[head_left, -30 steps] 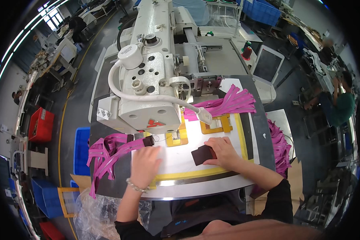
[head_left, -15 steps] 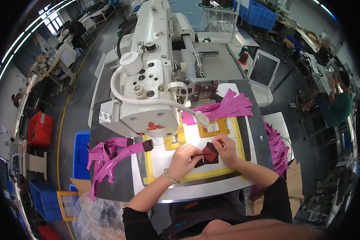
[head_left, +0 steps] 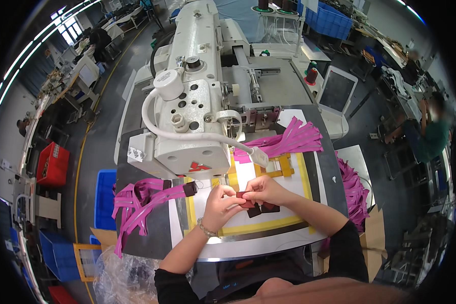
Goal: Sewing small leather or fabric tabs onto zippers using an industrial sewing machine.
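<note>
My left hand [head_left: 221, 206] and my right hand [head_left: 262, 191] meet over the white work plate [head_left: 289, 223], both pinching a small dark-red piece [head_left: 244, 201]. Dark pieces [head_left: 258, 210] lie just beneath them on the plate. Behind my hands are yellow clamp frames [head_left: 282, 166] under the head of a white sewing machine [head_left: 185, 154]. A bundle of pink zipper strips [head_left: 283, 139] lies behind the frames, and more pink strips [head_left: 137, 205] with dark ends are spread on the table at the left.
A pink strip pile [head_left: 352, 192] hangs at the right, beside a screen [head_left: 334, 88]. Blue bins [head_left: 106, 192], a red crate [head_left: 53, 162] and crumpled clear plastic [head_left: 121, 273] stand or lie at the left. A co-worker in green [head_left: 433, 131] sits at the far right.
My left hand has moved right from beside the left strips to meet the right hand. The red piece is now lifted between both hands' fingers, with dark pieces left beneath.
</note>
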Demonstrator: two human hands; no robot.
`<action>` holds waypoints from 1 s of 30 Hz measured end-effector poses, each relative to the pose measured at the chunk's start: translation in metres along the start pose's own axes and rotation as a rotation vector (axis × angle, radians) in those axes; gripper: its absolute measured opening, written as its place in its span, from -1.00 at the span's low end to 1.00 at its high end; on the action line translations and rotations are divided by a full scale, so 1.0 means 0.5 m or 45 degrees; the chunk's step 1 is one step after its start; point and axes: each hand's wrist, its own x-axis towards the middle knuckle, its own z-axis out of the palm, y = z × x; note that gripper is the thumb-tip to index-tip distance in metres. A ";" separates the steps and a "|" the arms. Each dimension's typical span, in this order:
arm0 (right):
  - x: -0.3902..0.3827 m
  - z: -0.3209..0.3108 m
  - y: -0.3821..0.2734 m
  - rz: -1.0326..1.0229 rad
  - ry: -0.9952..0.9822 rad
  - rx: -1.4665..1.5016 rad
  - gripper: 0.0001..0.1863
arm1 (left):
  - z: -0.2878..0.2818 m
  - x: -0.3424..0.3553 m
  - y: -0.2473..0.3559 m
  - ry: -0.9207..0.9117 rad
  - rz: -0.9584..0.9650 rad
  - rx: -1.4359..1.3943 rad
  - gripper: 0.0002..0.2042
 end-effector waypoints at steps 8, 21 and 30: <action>-0.003 0.022 -0.001 -0.072 0.104 0.007 -0.85 | 0.004 0.005 0.003 0.091 -0.694 -0.511 -0.90; -0.006 0.036 0.015 -0.095 0.109 0.130 -0.83 | 0.023 -0.012 -0.026 0.206 -0.729 -0.586 -0.86; -0.004 0.041 0.015 -0.064 0.131 0.136 -0.84 | 0.026 -0.013 -0.025 0.229 -0.770 -0.591 -0.86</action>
